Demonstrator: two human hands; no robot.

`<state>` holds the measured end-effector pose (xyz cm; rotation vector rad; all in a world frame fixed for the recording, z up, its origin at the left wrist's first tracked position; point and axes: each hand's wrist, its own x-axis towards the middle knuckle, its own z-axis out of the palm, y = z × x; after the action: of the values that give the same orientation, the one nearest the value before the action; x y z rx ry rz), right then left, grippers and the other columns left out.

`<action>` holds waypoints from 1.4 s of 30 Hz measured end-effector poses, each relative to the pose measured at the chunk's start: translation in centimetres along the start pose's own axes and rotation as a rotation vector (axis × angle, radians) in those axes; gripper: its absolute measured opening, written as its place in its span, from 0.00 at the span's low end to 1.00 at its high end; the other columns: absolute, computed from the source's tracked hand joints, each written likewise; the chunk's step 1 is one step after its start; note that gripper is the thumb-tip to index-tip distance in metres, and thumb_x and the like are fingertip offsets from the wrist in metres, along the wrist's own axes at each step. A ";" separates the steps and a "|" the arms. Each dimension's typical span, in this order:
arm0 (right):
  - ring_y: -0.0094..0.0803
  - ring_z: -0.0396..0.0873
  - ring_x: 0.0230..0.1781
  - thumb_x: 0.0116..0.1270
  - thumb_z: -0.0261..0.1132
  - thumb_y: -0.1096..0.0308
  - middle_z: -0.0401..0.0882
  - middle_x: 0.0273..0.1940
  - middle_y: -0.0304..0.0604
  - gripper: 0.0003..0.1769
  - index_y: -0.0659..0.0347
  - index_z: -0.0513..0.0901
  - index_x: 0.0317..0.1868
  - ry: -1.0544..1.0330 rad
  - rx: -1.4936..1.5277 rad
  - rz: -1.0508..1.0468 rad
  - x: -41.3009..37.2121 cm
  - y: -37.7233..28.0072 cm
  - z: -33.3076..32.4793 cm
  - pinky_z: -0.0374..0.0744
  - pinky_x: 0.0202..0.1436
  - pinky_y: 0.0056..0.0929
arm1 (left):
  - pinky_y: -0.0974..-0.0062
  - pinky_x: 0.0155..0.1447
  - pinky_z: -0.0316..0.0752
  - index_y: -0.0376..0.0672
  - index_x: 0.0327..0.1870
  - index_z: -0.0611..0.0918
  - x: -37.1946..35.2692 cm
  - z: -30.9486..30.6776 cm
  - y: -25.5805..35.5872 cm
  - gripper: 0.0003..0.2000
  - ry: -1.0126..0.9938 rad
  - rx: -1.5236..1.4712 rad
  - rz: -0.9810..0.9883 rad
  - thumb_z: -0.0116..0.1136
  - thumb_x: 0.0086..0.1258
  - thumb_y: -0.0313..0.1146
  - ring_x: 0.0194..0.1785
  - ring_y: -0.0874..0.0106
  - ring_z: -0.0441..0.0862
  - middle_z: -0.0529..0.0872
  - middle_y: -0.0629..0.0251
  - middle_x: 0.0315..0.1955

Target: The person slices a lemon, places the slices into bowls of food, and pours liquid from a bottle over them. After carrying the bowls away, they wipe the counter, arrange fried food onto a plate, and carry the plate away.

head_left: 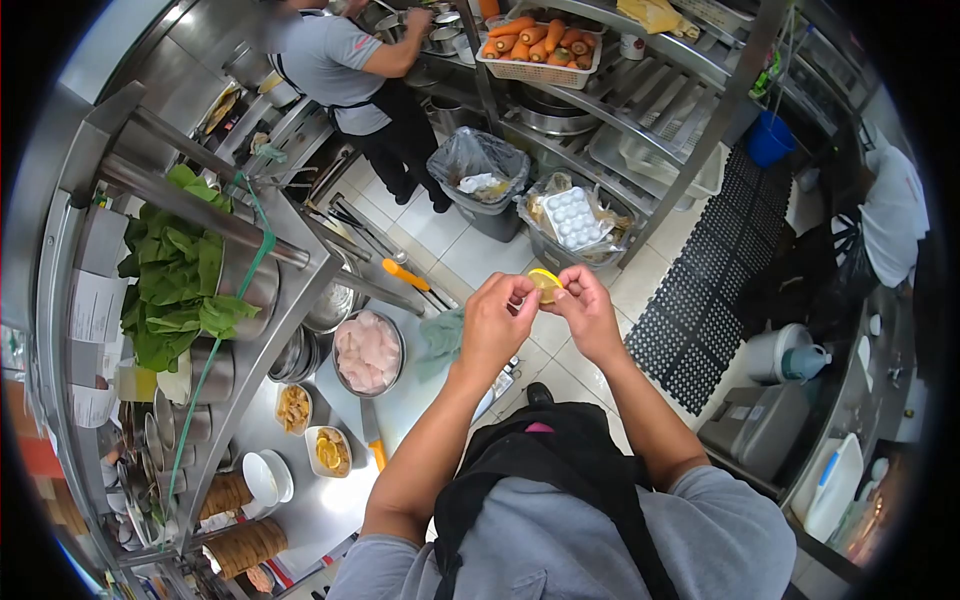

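A thin yellow lemon slice [545, 283] is pinched between my two hands, held up over the tiled floor. My left hand [498, 318] has its fingertips closed on the slice's left edge, and my right hand [583, 308] grips its right edge. On the worktop to the left lie a bowl of pale raw meat pieces [367, 352], an orange-handled knife [374, 437] on a white cutting board [400, 403], a container of lemon slices [328, 452] and a second container of yellowish pieces [293, 409].
A co-worker [355, 75] in a grey shirt stands at the upper left. Two bins, one grey [490, 205] and one holding an egg tray [573, 218], stand ahead. Carrots [540, 42] fill a basket on the rack. Leafy greens [180, 270] sit on the left shelf.
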<state>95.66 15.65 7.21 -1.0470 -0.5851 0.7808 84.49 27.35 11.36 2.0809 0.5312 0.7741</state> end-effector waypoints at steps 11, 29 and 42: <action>0.33 0.86 0.47 0.78 0.58 0.72 0.83 0.48 0.47 0.06 0.62 0.71 0.50 0.180 0.202 0.155 0.1 -0.3 0.3 0.89 0.53 0.37 | 0.78 0.33 0.79 0.37 0.35 0.82 -1.7 -1.4 1.0 0.05 0.106 0.005 -0.008 0.68 0.61 0.21 0.26 0.71 0.82 0.84 0.64 0.27; 0.22 0.84 0.40 0.75 0.66 0.66 0.86 0.43 0.38 0.12 0.64 0.84 0.53 -0.477 -0.510 0.563 -0.9 11.1 2.5 0.85 0.37 0.24 | 0.49 0.51 0.80 0.46 0.66 0.73 -36.3 -18.2 -17.1 0.26 0.300 0.726 -0.748 0.67 0.68 0.37 0.48 0.42 0.83 0.80 0.45 0.47; 0.23 0.84 0.43 0.78 0.63 0.64 0.86 0.47 0.38 0.14 0.64 0.83 0.56 -0.533 -0.417 0.533 -2.9 10.0 16.5 0.86 0.42 0.24 | 0.46 0.52 0.79 0.55 0.77 0.67 -46.9 -12.8 -7.3 0.23 0.134 0.328 -0.958 0.47 0.82 0.40 0.49 0.41 0.84 0.85 0.40 0.49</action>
<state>78.76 24.95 4.40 -1.4128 -0.9665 1.4741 41.19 10.17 -4.40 1.7307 1.6479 0.2529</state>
